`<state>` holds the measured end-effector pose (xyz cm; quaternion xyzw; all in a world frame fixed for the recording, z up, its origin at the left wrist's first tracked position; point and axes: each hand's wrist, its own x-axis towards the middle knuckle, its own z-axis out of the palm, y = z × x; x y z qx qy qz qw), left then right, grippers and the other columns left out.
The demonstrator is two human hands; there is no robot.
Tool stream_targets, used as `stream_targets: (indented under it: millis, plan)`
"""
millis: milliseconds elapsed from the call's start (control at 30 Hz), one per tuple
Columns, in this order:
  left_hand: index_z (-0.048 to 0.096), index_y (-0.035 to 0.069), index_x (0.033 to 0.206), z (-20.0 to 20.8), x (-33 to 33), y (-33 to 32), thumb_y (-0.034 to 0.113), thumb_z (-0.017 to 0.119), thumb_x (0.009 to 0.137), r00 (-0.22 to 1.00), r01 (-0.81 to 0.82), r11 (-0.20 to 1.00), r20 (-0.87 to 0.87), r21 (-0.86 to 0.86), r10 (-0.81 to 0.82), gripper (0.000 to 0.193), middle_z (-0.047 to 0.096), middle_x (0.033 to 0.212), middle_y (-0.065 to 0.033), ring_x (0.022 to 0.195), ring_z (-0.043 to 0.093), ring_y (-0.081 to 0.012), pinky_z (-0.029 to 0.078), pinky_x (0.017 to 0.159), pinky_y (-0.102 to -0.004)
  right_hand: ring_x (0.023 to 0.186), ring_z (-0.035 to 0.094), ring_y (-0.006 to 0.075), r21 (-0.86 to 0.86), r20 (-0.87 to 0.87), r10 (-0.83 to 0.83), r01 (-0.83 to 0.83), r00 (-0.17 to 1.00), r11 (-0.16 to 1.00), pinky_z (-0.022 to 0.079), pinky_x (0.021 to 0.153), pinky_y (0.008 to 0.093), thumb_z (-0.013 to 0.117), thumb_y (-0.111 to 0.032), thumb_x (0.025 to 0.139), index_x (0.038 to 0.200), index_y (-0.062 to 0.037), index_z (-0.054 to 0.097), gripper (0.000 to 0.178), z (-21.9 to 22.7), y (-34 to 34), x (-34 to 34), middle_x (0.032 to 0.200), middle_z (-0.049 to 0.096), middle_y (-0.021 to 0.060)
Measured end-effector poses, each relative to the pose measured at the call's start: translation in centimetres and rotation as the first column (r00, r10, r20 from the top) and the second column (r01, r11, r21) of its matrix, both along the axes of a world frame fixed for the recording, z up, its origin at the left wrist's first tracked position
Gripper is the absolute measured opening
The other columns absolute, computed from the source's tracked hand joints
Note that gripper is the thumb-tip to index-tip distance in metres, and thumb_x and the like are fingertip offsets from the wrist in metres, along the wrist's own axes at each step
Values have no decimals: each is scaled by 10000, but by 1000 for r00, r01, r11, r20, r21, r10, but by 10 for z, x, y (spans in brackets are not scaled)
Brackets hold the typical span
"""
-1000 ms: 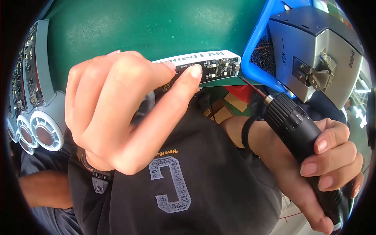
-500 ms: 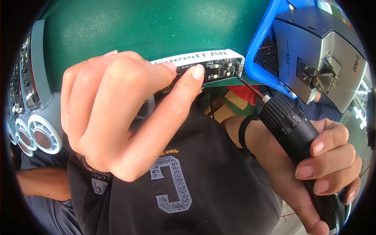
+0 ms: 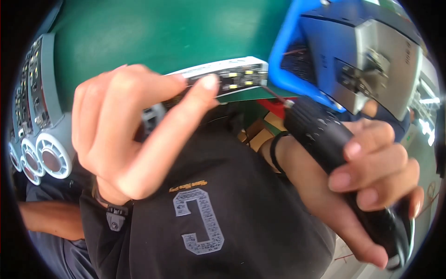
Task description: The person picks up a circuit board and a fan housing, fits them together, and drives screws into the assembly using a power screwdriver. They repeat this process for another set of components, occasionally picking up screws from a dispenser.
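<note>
My left hand (image 3: 127,125) is closed, with thumb and forefinger pressed on a white fan housing (image 3: 253,62) that carries a black circuit board (image 3: 240,80). Small yellowish components dot the board's exposed end, and my fingers cover its other half. In my right hand (image 3: 376,174) is a black electric screwdriver (image 3: 320,130), the fingers wrapped around its body. Its thin bit points up and left to the lower corner of the housing's right end. Blur hides whether the tip touches there.
Beyond the housing lies a green work surface (image 3: 162,32). A blue tray (image 3: 278,56) with small dark screws sits at the upper right, beside a grey screw feeder (image 3: 385,60). Several grey fan housings with round ends (image 3: 53,156) stand at the left. Another person's arm (image 3: 51,221) shows at lower left.
The housing, the screwdriver and my right hand appear farther left; the tray and feeder have shifted left in view too. The board's face shows more squarely. Both grips are unchanged.
</note>
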<state>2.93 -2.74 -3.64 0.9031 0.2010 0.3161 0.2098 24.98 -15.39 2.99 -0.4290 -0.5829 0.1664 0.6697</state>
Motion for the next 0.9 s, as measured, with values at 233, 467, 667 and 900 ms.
stream_targets:
  millis: [233,467,667,900]
  plan:
    - [856,99,1007,5,5,-8,62,911,633,997,-78,996,-12,48,79,380,667,891,-26,787,621,-222,495,690,-341,590,514,94,359,132,-600,526,789,771,438,686,301,598,-698,992,1074,-85,536,622,43,-6,23,783,513,-34]
    - [838,75,1050,11,1,3,-9,920,689,999,22,994,-42,108,-17,379,691,946,-72,885,688,-270,570,789,-366,432,487,116,333,67,-476,430,877,839,465,448,316,590,-343,1074,1122,-19,487,344,52,23,34,722,558,-30]
    - [752,17,1187,-4,-7,-3,2,949,701,981,-139,988,129,-71,147,524,715,1056,-126,989,704,-298,587,857,-378,588,538,100,195,-18,-284,282,959,939,444,605,296,801,-228,941,1019,-101,468,364,42,35,22,842,540,-65]
    - [631,-26,1289,-41,-13,6,15,982,696,926,-31,958,352,-285,135,690,712,1142,-163,1028,691,-290,589,851,-365,607,551,86,167,-191,-99,132,977,977,445,631,283,828,-203,914,1006,-114,461,388,5,71,-71,847,540,-80]
